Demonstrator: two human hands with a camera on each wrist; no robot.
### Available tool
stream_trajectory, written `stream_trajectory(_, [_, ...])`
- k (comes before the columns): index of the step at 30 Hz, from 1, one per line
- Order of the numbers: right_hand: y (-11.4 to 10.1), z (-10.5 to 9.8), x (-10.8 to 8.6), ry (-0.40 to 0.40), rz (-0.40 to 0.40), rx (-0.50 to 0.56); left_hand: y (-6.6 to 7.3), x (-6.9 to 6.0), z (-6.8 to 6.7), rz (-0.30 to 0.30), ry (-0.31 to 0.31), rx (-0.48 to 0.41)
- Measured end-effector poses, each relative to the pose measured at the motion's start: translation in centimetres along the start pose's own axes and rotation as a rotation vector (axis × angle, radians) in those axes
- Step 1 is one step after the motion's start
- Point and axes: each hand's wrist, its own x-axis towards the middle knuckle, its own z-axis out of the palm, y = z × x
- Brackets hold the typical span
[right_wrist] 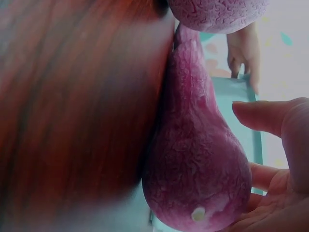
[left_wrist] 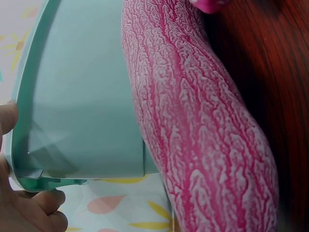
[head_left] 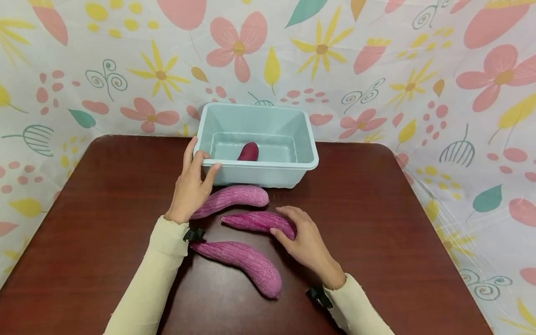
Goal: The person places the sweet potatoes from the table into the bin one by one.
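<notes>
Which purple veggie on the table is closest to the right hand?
The middle veggie: the right hand is at its thicker end; the upper veggie and lower veggie lie farther off.

light-blue bin: smooth plastic | near vegetable: rough, wrinkled | tabletop: glossy, wood-grained | sleeves: matt cloth

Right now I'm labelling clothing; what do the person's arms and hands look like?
The left sleeve and right sleeve are plain cream. A black left wrist camera and black right wrist camera sit by their ends. The left hand and right hand show no gloves or rings.
</notes>
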Motion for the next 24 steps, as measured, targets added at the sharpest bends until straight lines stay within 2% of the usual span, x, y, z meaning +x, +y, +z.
stream_trajectory(9, [-0.03,0.31,0.04,-0.023,-0.014,-0.008,0.08,0.0,-0.06,0.003,0.003,-0.009])
stream_trajectory(14, [-0.13,0.34,0.08,-0.053,0.006,-0.012,0.14,0.02,-0.04,-0.001,0.001,-0.009])
stream_trajectory(24, [-0.11,0.48,0.0,-0.048,0.024,-0.026,0.09,-0.08,0.03,0.006,0.001,-0.01])
